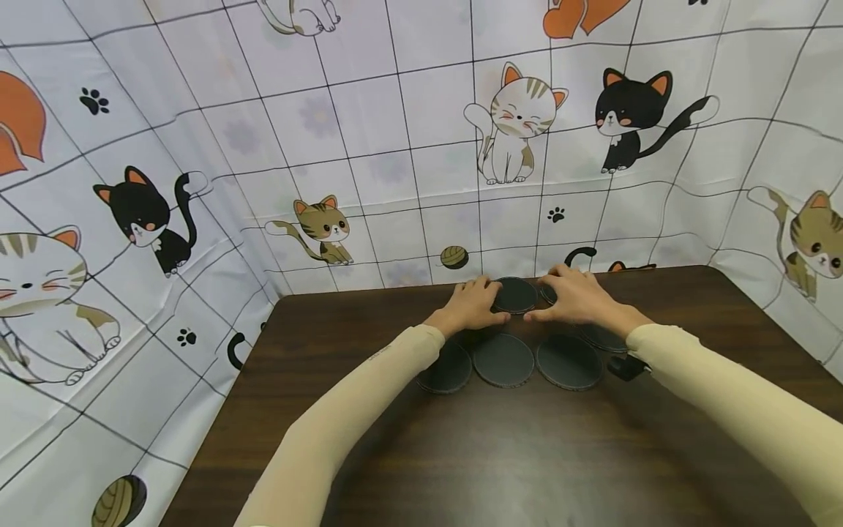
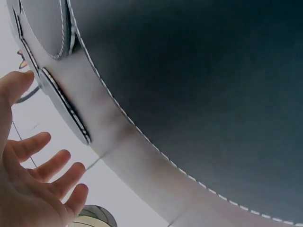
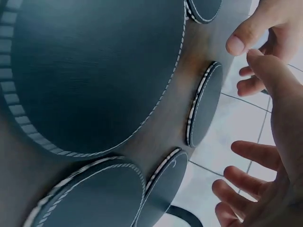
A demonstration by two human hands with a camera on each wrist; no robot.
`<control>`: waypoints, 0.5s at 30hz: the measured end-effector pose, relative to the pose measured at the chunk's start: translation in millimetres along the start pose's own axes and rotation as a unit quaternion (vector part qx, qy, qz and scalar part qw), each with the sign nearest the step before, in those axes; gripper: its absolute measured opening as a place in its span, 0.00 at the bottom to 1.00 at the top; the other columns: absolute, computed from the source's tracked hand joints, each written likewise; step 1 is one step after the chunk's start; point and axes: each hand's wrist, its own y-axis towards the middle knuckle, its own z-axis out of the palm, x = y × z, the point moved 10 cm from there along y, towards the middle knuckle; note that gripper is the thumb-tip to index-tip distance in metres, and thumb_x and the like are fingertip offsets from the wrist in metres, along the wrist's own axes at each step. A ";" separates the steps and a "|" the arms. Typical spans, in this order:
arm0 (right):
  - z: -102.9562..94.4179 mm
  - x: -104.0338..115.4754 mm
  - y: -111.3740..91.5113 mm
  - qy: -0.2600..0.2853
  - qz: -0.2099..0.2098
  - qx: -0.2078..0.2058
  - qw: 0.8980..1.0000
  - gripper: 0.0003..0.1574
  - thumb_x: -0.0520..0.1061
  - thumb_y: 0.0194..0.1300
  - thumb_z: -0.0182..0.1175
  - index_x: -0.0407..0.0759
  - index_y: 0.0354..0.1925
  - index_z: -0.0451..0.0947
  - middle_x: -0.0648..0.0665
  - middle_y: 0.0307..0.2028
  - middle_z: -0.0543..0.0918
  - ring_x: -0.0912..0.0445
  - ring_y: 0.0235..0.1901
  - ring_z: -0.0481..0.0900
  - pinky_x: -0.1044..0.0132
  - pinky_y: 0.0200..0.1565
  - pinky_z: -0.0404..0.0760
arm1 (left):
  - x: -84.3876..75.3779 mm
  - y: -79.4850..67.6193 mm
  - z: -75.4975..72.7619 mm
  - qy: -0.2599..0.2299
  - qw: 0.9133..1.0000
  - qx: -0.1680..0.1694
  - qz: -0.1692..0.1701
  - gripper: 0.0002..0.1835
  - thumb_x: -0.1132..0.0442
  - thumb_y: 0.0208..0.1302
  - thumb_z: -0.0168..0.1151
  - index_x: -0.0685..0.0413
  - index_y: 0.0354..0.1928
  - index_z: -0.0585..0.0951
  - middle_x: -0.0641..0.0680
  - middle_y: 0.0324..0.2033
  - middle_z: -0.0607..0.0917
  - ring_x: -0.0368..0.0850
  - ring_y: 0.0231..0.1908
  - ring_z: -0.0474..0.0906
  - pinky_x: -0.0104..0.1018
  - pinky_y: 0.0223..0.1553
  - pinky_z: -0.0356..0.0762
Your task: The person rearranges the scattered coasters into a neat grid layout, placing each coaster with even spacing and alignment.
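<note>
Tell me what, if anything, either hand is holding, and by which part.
Nothing is held: the left hand and right hand flank one dark disc lying on the table, fingers apart.

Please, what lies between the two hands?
The head view shows a dark, round, leather-like disc between the left hand and right hand, and part of a second disc.

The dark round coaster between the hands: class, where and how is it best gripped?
This dark round coaster is probably best pinched by its rim, left hand from its left, right hand from its right: it lies flat and thin on the brown wood-grain tabletop, leaving only its edge.
</note>
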 end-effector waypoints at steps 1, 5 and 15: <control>3.3 0.0 4.6 -0.005 -0.003 0.011 1.000 0.57 0.80 0.43 0.58 0.41 0.58 0.73 0.34 0.55 0.66 0.37 0.53 0.64 0.38 0.46 0.59 | 1.7 2.7 0.8 0.000 1.000 0.003 -0.003 0.41 0.31 0.58 0.48 0.43 0.68 0.59 0.52 0.62 0.61 0.50 0.59 0.61 0.49 0.57 0.58; 13.4 -3.4 22.1 -0.021 -0.004 0.051 0.998 0.61 0.80 0.42 0.59 0.39 0.61 0.69 0.32 0.56 0.65 0.36 0.55 0.62 0.34 0.48 0.57 | 9.0 13.3 2.3 0.009 1.000 0.021 -0.011 0.44 0.28 0.55 0.48 0.44 0.68 0.59 0.52 0.62 0.62 0.50 0.59 0.60 0.49 0.57 0.57; 29.9 -27.0 55.3 -0.015 0.033 0.104 0.994 0.64 0.80 0.41 0.59 0.38 0.63 0.65 0.29 0.60 0.61 0.31 0.56 0.58 0.33 0.48 0.55 | 35.2 25.9 9.6 0.005 0.997 0.068 -0.028 0.52 0.23 0.45 0.53 0.44 0.68 0.58 0.52 0.61 0.61 0.50 0.59 0.60 0.50 0.57 0.55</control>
